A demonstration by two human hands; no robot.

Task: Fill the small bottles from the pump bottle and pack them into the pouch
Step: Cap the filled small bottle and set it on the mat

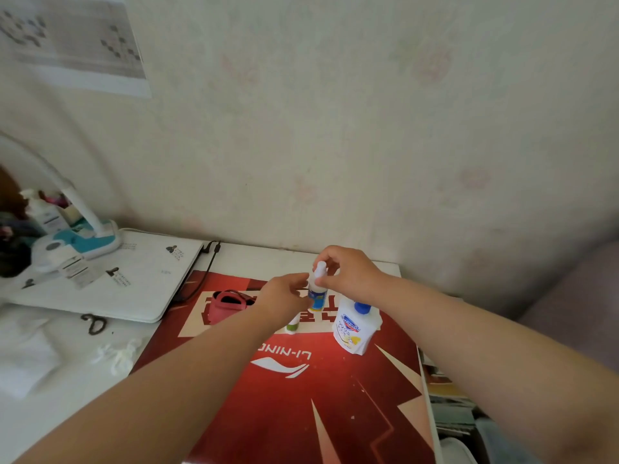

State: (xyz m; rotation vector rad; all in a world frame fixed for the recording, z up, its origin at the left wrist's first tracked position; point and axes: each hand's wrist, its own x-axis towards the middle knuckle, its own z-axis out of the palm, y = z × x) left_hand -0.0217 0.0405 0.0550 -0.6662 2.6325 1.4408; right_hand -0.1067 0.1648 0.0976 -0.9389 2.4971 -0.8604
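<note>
Left hand (284,301) grips the small bottle (316,298) just behind the pump bottle (351,329); right hand (348,271) pinches its cap (320,268).

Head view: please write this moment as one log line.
left hand holds small bottle | right hand pinches its cap | pump bottle upright, untouched | pouch open

Red mat (301,413) lies free up close; pump bottle (355,326) and pouch (227,304) obstruct farther back.
</note>
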